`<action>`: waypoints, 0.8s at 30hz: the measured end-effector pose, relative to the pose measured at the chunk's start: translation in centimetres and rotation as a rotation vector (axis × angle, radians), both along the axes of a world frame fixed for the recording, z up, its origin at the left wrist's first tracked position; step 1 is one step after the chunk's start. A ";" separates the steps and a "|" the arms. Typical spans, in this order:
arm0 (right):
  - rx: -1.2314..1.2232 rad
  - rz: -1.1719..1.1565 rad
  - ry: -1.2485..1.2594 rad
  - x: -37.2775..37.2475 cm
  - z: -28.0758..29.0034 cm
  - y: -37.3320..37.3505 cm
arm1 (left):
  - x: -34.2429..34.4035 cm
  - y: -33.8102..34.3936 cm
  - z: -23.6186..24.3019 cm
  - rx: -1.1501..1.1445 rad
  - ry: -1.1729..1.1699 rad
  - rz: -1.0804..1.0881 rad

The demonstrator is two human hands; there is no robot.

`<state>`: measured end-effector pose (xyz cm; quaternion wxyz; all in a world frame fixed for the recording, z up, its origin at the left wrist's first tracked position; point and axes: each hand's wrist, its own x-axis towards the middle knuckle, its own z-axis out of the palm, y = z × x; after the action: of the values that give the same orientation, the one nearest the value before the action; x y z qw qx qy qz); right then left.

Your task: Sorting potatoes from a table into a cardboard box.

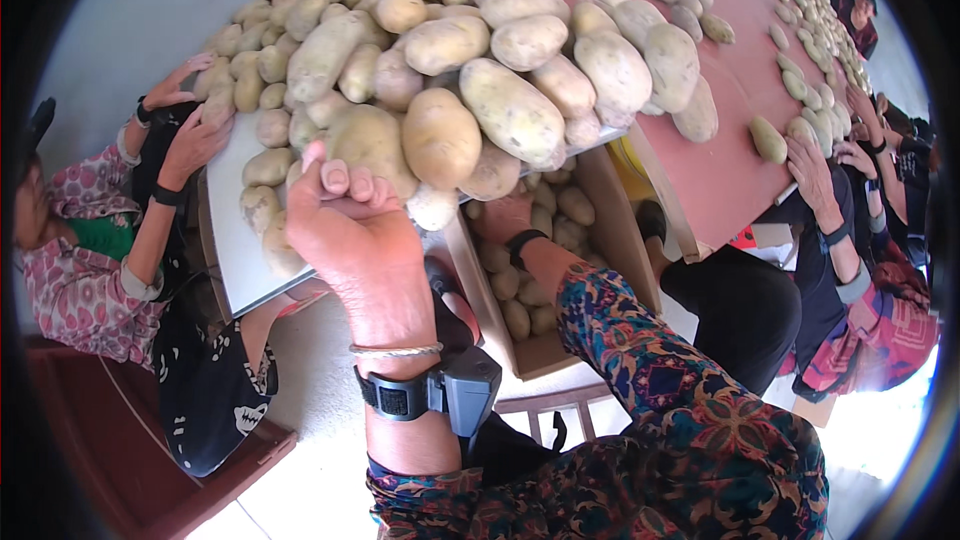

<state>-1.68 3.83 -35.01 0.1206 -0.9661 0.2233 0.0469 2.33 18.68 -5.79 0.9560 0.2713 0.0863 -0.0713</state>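
My left hand point(350, 220) is at the front edge of a large heap of pale yellow potatoes point(430, 45), palm turned up, fingers curled just below a big potato point(365, 140); whether it holds anything is hidden. My right hand point(507, 217) reaches under the table's edge into a cardboard box point(625, 245) that holds several potatoes point(515, 315). Its fingers are mostly hidden by the box contents and the overhanging heap. The heap lies on a pale board point(240, 250) over the table's edge.
The reddish table point(700, 90) carries more potatoes toward the back right. At left, a co-worker's hands point(195, 145) touch the heap. Co-workers' hands point(810, 175) are at the right edge; another person point(855, 20) is far back. A yellow object point(625, 165) stands behind the box.
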 end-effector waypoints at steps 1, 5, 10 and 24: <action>0.052 0.021 -0.038 -0.4 0.5 -0.5 | 0.0 -0.1 0.1 0.001 0.029 0.008; 0.218 0.080 -0.069 -1.7 2.9 -1.0 | -0.1 -0.2 0.3 -0.007 0.082 0.015; 0.296 0.084 0.059 -3.7 9.1 -0.7 | 0.4 0.6 0.2 0.037 0.171 -0.062; 1.254 0.441 -0.087 -8.9 33.3 -3.7 | 0.3 -0.2 -0.2 0.069 0.132 0.008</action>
<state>-10.59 0.12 -1.67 0.6561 -0.7372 -0.0541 0.1523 2.62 18.49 -6.03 0.9385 0.2985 0.1529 -0.0821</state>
